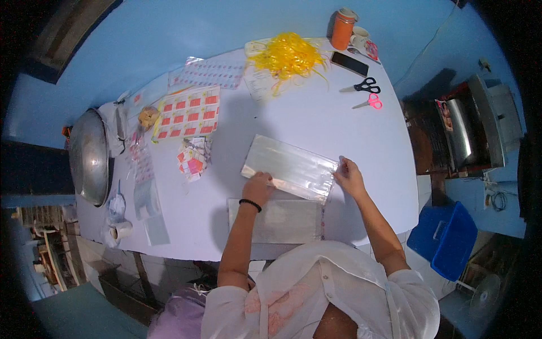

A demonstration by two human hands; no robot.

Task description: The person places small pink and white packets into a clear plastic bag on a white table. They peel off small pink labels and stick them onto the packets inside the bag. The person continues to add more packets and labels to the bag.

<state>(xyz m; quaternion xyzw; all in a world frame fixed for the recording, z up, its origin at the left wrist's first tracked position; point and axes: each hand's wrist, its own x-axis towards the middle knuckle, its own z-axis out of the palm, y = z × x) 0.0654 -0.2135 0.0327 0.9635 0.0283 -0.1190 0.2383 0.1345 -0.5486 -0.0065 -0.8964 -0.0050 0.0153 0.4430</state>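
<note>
Clearly, in the head view, everything turns on how the clear plastic bag [293, 165] lies between the two hands: its long axis runs from upper left to lower right, tilted against the table [372, 133]. The right hand [350, 176] is at the crinkled short end, fingers bent close together and apparently pinching near its upper corner. The left hand [258, 187] is on the long edge nearer the body, toward the other end, fingers curled with little gap; whether they grip or only rest there, I cannot tell. Of the two, the right is nearer that crinkled end. Closer to the body, a second clear bag [276, 221] lies flat and squarer to the person, its left part just below the left hand.
</note>
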